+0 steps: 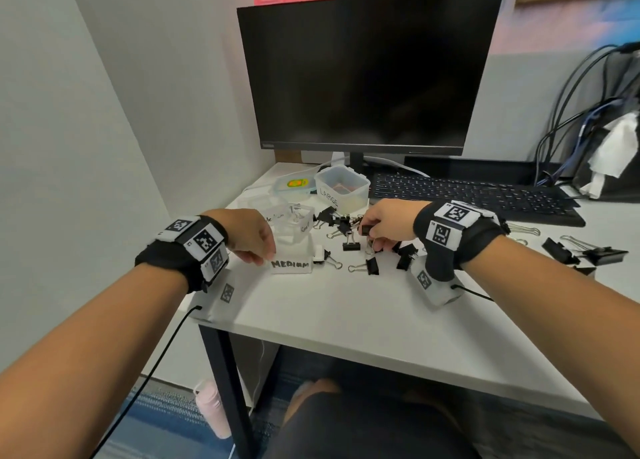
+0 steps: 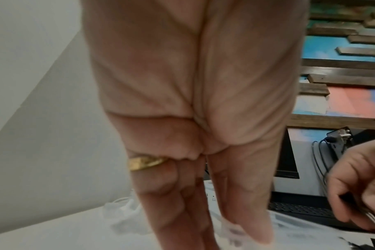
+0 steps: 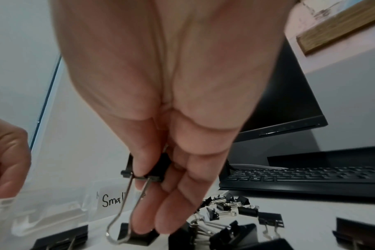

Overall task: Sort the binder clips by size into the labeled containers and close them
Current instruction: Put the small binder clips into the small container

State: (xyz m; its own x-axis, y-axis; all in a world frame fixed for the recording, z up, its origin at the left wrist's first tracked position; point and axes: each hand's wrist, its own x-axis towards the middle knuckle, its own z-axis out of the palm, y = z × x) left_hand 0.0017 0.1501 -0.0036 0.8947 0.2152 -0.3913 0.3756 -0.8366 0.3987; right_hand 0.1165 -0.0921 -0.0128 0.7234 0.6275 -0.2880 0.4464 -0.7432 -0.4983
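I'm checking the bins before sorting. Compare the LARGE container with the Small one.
The LARGE container is the taller, wider tub and stands farther back, by the keyboard; the Small container is lower and sits nearer the left hand. Both are clear plastic, hand-labeled and open on top.

Black binder clips (image 1: pixel 346 232) with silver wire handles, scattered loose on white desk just right of MEDIUM container (image 1: pixel 291 263). One clip (image 3: pixel 148 170) off desk, pinched, handle hanging down. Clear MEDIUM container open, label facing front. Small container (image 1: pixel 301 221) just behind MEDIUM, open. LARGE container (image 1: pixel 341 188) further behind, open. Larger clips (image 1: pixel 585 251) well right of MEDIUM.
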